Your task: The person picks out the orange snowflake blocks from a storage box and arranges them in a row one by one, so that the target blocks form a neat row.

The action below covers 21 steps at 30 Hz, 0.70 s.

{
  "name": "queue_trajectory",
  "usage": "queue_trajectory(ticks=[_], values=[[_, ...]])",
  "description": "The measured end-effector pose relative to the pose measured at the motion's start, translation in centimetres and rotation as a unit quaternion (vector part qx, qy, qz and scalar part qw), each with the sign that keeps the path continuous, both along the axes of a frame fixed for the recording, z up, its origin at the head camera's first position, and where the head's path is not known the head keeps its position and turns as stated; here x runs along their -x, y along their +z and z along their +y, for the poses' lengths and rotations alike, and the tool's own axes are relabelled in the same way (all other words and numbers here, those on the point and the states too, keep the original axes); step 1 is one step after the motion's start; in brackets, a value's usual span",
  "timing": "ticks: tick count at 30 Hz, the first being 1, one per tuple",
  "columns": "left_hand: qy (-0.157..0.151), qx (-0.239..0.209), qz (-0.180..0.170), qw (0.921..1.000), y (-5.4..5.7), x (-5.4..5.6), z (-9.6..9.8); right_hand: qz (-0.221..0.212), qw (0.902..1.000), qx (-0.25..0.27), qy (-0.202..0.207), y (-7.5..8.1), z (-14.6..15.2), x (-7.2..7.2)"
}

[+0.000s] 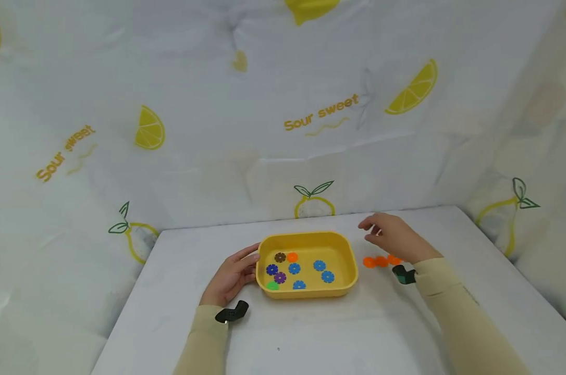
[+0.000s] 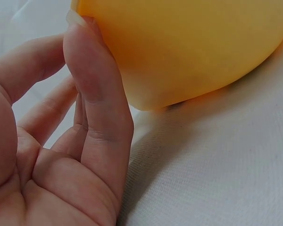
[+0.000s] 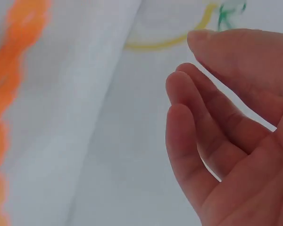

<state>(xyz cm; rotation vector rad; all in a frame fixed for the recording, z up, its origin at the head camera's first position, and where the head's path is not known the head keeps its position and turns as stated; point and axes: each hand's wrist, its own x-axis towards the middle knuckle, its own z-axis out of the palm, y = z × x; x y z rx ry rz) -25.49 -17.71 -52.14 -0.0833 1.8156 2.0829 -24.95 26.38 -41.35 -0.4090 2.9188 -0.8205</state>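
Note:
A shallow yellow plastic tray (image 1: 306, 292) stands on the table in the head view, with several notched flower-shaped discs in it: blue discs (image 1: 319, 265), a brown disc (image 1: 280, 257), an orange disc (image 1: 292, 257), a purple disc (image 1: 280, 277) and a green disc (image 1: 272, 286). My left hand (image 1: 229, 278) holds the tray's left end; its fingers (image 2: 96, 84) bend against the yellow wall in the left wrist view. Right of the tray, my right hand (image 1: 395, 237) hovers with loosely bent fingers and nothing between them. Below it lies a row of orange discs (image 1: 381, 261), partly overlapped by the wrist.
The white-covered table (image 1: 311, 338) meets a hanging white cloth (image 1: 194, 192) printed with lemons along its back edge. Black wrist mounts (image 1: 232, 312) sit on both forearms. More cloth hangs at the left and right sides.

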Motion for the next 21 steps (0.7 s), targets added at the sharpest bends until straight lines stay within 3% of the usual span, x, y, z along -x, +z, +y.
queue_trajectory(ticks=[5,11,21], values=[[-0.006,0.001,0.000,1.0000,-0.1,0.3,-0.1,0.005,0.9947,-0.037,0.096,1.4,-6.2,1.4],[-0.010,0.008,0.002,0.9999,0.1,0.3,-0.1,-0.019,0.9753,-0.104,0.194,0.9,-12.6,2.5],[-0.020,0.001,0.008,0.9998,0.3,0.3,-0.3,-0.039,0.9608,-0.173,0.213,-2.2,-17.9,3.4]])
